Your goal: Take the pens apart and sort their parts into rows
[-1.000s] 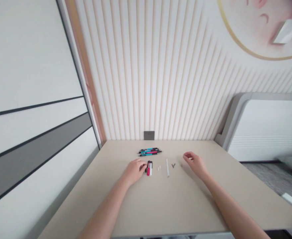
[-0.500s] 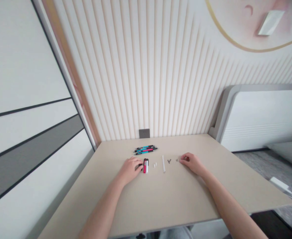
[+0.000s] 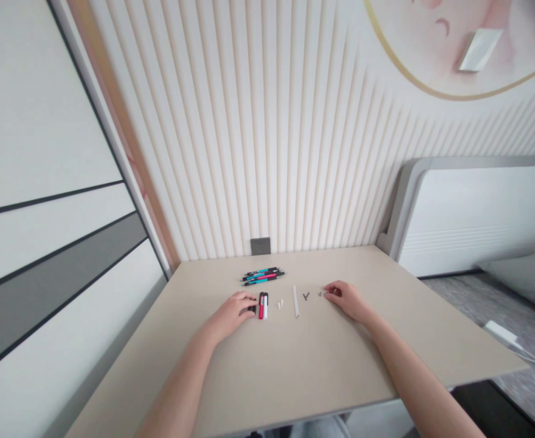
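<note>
Now my left grip curls at black tubes, hold unclear, beside a red tube and white tube; past pegs, rods and clips on the worktop, my right grip bends near tiny parts, catch unclear: light pinching suits.

Our right hand is lower now, down at the tabletop and close to a small grey piece. Our view has swung right, so more of the grey pillow and the white block shows.
</note>
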{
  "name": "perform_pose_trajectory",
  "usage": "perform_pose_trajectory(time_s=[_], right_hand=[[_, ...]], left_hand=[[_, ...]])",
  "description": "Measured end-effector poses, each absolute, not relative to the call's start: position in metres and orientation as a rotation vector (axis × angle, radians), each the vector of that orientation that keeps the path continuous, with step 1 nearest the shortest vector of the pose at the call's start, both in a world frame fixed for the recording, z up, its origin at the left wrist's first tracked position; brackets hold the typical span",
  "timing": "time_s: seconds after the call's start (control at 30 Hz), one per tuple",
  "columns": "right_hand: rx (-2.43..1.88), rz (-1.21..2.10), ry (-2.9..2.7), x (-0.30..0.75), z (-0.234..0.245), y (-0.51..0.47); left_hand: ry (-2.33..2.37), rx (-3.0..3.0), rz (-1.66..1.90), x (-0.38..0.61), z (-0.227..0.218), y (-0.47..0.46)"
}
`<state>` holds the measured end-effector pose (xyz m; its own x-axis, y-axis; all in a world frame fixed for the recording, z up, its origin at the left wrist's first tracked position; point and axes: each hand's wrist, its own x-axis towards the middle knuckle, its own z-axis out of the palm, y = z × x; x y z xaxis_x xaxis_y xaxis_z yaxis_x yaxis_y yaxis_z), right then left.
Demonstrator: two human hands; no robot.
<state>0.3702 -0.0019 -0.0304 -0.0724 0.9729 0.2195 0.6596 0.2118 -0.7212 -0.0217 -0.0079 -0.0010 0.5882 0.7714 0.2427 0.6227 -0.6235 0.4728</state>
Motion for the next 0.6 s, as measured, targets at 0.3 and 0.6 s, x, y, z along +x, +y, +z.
perform_pose_trajectory(time_s=[0.3, 0.6], right_hand=[[-1.543, 0.557, -1.834, 0.362, -0.026, -0.006], [-1.528, 0.566, -1.849, 0.358, -0.028, -0.004]], left_hand=[[1.152, 2.491, 0.598, -0.026, 0.002, -0.008], [1.087, 2.566, 0.633, -0.022, 0.003, -0.011]])
